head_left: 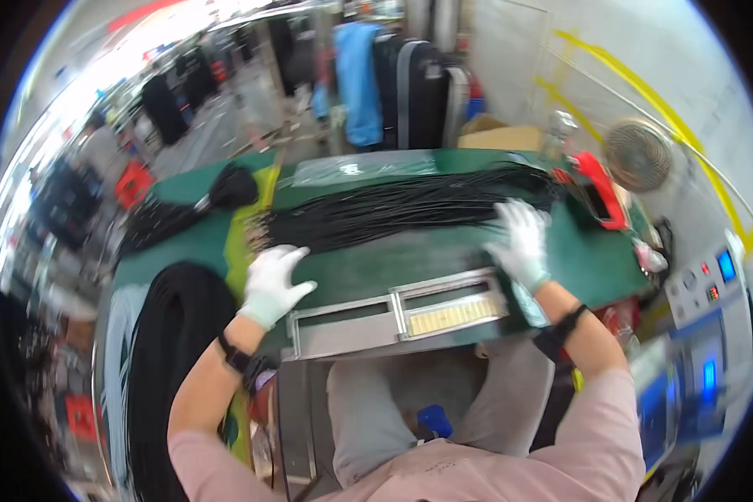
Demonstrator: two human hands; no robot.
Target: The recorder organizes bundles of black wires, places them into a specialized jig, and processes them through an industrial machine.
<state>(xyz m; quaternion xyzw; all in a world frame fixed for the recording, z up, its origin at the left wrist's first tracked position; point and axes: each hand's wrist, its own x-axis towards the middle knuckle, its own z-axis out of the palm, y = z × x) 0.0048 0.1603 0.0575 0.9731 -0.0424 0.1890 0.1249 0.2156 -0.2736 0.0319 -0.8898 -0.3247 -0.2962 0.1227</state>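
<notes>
Across the green counter [586,266], black cords [410,201] are laid beside a white-marked clear bag [393,165], with left hand [273,280] and right hand [521,244] held spread nearby.

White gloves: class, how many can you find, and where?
2. One glove is on the left hand, near the left end of the long black cords; another glove is on the right hand, by their right end. More may be hidden in the blur.

Yellow-striped white wall [514,84] stood right; bright white lights [130,65] glared upper left; grey floor [439,381] lay beneath green-topped table [581,263].
</notes>
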